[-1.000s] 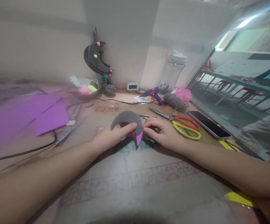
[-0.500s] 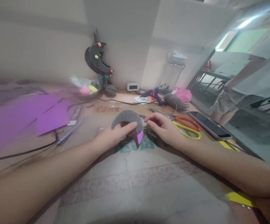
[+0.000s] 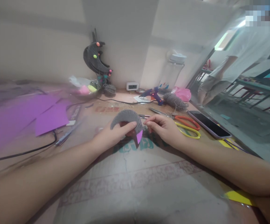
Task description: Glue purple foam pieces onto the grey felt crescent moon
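My left hand (image 3: 117, 133) grips a crescent (image 3: 125, 115) wrapped in grey yarn, thumb across its front. The crescent's lower right tip is bare purple card (image 3: 139, 136). Just right of the crescent, my right hand (image 3: 161, 126) is closed in a pinch, with a bit of grey yarn (image 3: 144, 127) showing at its fingertips. A ball of grey yarn (image 3: 175, 101) lies beyond the right hand, and a strand trails down from it. Scissors with orange and yellow handles (image 3: 188, 133) lie against the right hand's far side, blades pointing away to the left.
Purple card (image 3: 52, 119) and a pen (image 3: 66, 137) lie left. At the back are a dark hanging crescent (image 3: 94, 59), a small clock (image 3: 132, 86), a glue gun (image 3: 154, 95) and a clear bottle (image 3: 172, 71). A phone (image 3: 209, 124) lies right; a person (image 3: 239, 59) stands beyond.
My hands and the crescent have hardly moved; the view shifts very slightly. The person in the background has moved left and farther off.
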A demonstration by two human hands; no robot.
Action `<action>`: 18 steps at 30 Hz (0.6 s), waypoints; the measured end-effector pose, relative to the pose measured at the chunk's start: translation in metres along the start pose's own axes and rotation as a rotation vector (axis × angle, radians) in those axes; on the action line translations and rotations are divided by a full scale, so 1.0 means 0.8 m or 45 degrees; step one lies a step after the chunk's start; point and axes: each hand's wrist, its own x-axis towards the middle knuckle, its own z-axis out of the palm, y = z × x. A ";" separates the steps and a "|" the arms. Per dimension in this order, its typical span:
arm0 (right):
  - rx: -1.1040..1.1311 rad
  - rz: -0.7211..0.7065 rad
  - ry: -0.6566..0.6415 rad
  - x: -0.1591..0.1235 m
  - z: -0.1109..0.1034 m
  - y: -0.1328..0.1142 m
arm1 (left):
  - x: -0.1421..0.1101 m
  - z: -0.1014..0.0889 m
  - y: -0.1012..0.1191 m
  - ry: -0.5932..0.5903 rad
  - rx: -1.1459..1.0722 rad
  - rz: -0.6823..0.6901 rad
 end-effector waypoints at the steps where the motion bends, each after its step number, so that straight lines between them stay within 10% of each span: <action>1: 0.002 0.002 0.006 0.000 0.000 -0.001 | 0.000 0.000 0.000 -0.003 0.002 -0.003; 10: -0.016 -0.090 0.071 0.003 0.003 0.011 | -0.002 0.000 0.004 -0.021 -0.003 -0.024; 14: -0.058 -0.277 0.133 -0.004 -0.015 -0.030 | -0.006 -0.002 0.011 0.010 0.016 -0.045; 18: 0.285 -0.353 -0.489 -0.089 -0.014 -0.078 | -0.008 -0.002 0.011 0.038 0.037 -0.056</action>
